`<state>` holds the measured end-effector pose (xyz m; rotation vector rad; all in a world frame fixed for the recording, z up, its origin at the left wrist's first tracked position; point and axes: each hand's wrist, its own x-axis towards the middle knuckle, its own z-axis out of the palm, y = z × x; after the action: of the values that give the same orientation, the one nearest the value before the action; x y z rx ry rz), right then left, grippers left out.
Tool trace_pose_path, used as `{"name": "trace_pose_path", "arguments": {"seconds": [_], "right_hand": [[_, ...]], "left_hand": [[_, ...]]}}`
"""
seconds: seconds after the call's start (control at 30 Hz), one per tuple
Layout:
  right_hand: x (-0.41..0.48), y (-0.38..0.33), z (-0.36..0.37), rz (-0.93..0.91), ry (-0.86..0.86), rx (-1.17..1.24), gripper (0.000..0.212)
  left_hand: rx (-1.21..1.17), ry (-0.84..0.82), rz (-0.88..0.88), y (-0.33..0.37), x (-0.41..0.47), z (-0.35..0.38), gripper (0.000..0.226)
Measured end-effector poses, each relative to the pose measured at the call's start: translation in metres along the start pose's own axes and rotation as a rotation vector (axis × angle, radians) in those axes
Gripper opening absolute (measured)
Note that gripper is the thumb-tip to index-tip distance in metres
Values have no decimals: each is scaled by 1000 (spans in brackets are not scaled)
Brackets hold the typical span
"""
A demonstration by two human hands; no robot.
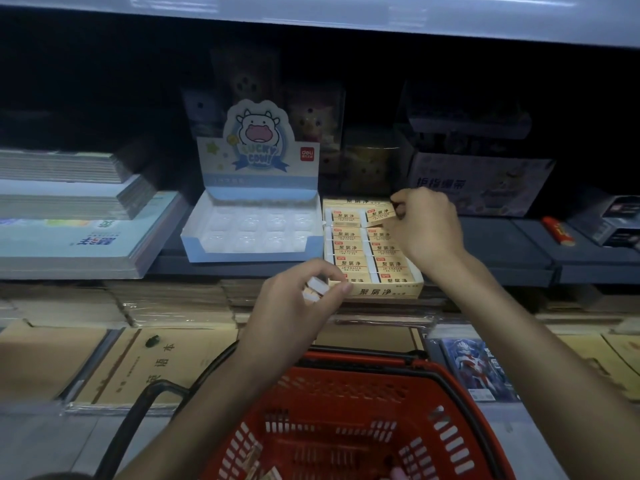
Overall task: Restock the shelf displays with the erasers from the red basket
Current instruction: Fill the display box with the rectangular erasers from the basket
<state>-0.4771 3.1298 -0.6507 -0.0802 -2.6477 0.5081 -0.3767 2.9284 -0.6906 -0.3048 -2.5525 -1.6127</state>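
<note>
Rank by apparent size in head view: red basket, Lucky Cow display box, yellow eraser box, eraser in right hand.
1. red basket, though nearness to the camera inflates it
2. Lucky Cow display box
3. yellow eraser box
4. eraser in the right hand

Dim shop shelf point(519, 258), notebook stacks point(79, 216), pale ledge point(346, 15)

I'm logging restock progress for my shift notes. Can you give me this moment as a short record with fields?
right hand: holds one eraser tilted over the back row of the yellow box
left hand: grip closed on a few spare erasers, near the box's front corner
yellow box: nearly full, two columns
blue cow box: beside it, tray slots look empty
red basket: below the hands, a few erasers left at its bottom
</note>
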Motion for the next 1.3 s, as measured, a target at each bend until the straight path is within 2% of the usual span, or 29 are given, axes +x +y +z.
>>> {"name": "trace_pose_path", "arguments": {"seconds": [0.2,0.33,0.5,0.73,0.87,0.93,1.07,1.17,1.3], "right_hand": [[-3,1,0,-147,53,-201,9],[-3,0,3,-155,67,-246,10],[-5,-1,0,-137,52,-175,8],[-5,-5,-1,-113,74,-233,22],[-6,-9,-6,-123,52,-270,20],[-10,-14,-10,-143,30,-233,15],[-22,-38,-32,-136,-103,99,6],[-35,-63,-55,-129,-370,421,14],[-46,-78,-64,-186,-665,528,23]], "left_hand": [[-23,0,13,1,-2,1,9],[-41,5,12,2,-4,3,6],[-52,6,8,4,-5,3,5],[-12,22,17,0,-3,2,5],[7,31,38,0,-4,1,3],[21,41,52,2,-4,-1,16],[-273,37,-8,11,-1,-9,52],[-343,35,-1,17,-3,-14,56],[-346,28,-21,19,-4,-18,66]]}}
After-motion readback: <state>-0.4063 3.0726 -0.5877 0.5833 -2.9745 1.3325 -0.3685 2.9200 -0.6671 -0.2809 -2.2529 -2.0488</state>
